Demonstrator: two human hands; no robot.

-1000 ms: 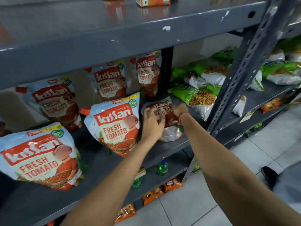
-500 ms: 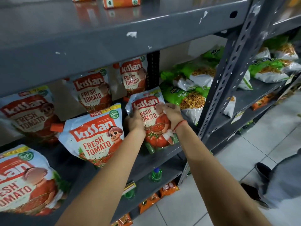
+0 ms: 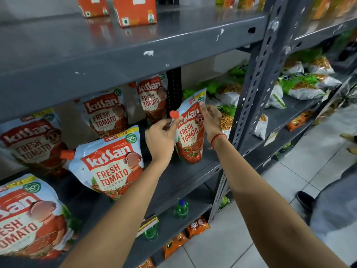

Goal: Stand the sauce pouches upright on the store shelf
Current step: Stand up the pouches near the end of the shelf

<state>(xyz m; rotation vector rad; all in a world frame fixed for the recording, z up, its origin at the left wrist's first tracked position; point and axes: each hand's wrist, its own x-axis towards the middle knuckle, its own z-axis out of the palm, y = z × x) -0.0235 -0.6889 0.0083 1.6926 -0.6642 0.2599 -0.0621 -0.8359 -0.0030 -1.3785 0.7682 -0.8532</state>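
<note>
A tomato ketchup pouch with an orange cap stands upright near the right end of the grey shelf. My left hand grips its left edge just below the cap. My right hand holds its upper right edge. Left of it, another pouch stands at the shelf's front, and a third sits at the far left. Several more pouches lean along the back of the shelf.
A perforated steel upright rises just right of the held pouch. Green snack bags lie behind and to the right. Orange cartons stand on the shelf above. Green bottles and orange packets sit on lower shelves. A person's shoe rests on the tiled floor.
The pouch lay flat on the shelf a second ago; both hands have raised it onto its base, and it now stands upright and turned slightly, farther right.
</note>
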